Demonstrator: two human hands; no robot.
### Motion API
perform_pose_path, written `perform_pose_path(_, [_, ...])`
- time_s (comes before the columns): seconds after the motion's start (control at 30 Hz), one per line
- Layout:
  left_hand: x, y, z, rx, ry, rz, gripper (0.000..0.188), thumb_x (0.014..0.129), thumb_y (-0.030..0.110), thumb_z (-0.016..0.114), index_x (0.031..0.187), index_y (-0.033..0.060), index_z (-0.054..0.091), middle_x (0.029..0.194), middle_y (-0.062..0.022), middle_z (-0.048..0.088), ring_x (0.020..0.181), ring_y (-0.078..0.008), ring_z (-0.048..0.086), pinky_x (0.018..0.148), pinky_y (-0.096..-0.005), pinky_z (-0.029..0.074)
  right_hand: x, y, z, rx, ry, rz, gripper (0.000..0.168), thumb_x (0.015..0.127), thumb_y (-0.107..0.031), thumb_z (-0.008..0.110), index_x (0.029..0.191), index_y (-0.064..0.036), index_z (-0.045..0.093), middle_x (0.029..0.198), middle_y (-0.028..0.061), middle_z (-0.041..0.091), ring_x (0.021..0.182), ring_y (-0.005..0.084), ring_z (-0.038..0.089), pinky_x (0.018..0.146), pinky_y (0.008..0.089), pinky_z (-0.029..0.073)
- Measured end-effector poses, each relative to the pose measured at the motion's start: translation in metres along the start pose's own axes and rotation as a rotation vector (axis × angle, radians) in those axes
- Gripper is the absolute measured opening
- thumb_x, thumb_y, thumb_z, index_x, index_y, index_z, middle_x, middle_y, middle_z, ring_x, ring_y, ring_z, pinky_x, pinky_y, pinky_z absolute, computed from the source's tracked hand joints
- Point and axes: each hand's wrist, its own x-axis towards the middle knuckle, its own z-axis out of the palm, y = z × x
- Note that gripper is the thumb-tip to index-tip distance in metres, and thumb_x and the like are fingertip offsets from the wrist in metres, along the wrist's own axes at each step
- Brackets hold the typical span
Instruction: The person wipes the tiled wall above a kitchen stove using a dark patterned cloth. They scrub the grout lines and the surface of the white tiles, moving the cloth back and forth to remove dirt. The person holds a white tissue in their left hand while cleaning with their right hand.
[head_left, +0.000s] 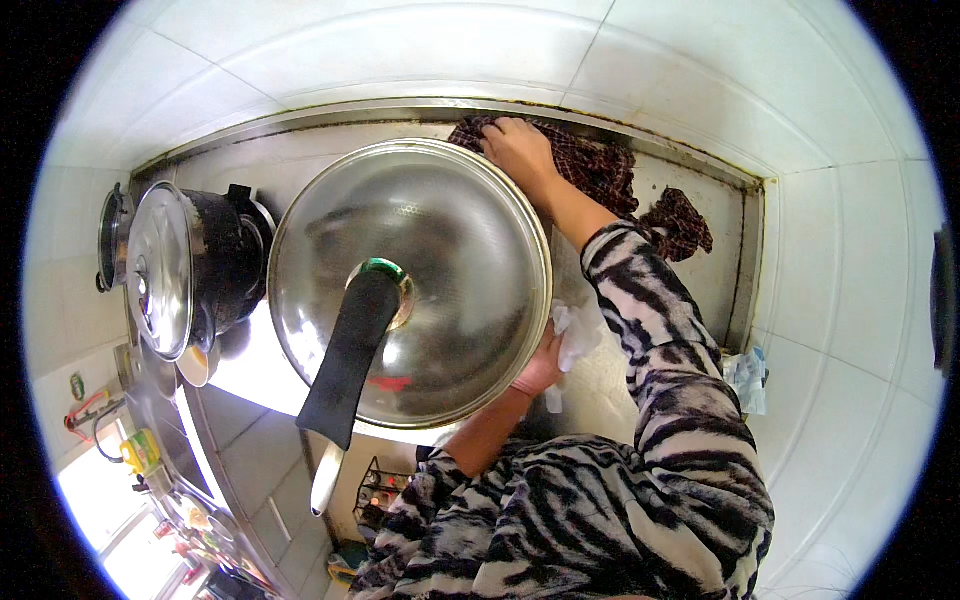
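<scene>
A dark checked cloth (592, 169) lies bunched along the back of the counter. My right hand (521, 150) presses on its left part, the fingers bent over the fabric. A smaller piece of similar dark cloth (679, 225) lies to the right. A large pan with a domed metal lid (450, 247) and a black handle stands left of my right arm. My left hand (544, 364) is low at the right side of the lid, partly hidden beneath its rim. It touches a whitish translucent plastic bag (577, 334); whether its fingers grip the bag does not show.
A dark pot with a metal lid (161, 270) stands at the left, beside a smaller pot (114, 238). A raised metal edge (420, 114) runs along the tiled wall. A blue-white packet (746, 379) is at the right edge. A wire rack with bottles (379, 484) is below the counter.
</scene>
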Motion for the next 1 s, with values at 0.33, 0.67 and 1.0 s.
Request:
perform_pose_path(0.33, [0.003, 0.002, -0.015, -0.08, -0.038, -0.009, 0.046, 0.066, 0.024, 0.068, 0.103, -0.001, 0.059, 0.107, -0.0247, 0.056, 0.106, -0.0433, 0.05, 0.097, -0.0516, 0.039, 0.002, 0.009, 0.005, -0.133, -0.181, -0.003, 0.013, 0.08, -0.007, 0.049, 0.085, -0.001, 0.06, 0.09, 0.0141, 0.058, 0.09, 0.0301, 0.059, 0.077, 0.0378, 0.051])
perform_pose_path(0.67, [0.0, 0.001, -0.011, -0.005, 0.0, -0.003, 0.045, 0.064, 0.023, 0.069, 0.101, -0.0012, 0.06, 0.105, -0.0235, 0.056, 0.108, -0.0419, 0.049, 0.098, -0.0496, 0.039, 0.001, 0.011, -0.011, -0.4, -0.341, -0.039, 0.017, 0.08, -0.007, 0.05, 0.087, 0.001, 0.064, 0.092, 0.0148, 0.06, 0.09, 0.028, 0.06, 0.078, 0.0356, 0.052])
perform_pose_path(1.0, [0.011, 0.005, -0.019, -0.007, 0.025, 0.014, 0.046, 0.062, 0.023, 0.07, 0.101, 0.0005, 0.061, 0.106, -0.021, 0.057, 0.106, -0.0394, 0.05, 0.097, -0.0477, 0.04, -0.008, 0.027, -0.019, -0.526, -0.298, -0.042, 0.015, 0.079, -0.006, 0.052, 0.082, 0.001, 0.065, 0.088, 0.0157, 0.061, 0.085, 0.0298, 0.062, 0.074, 0.0367, 0.053])
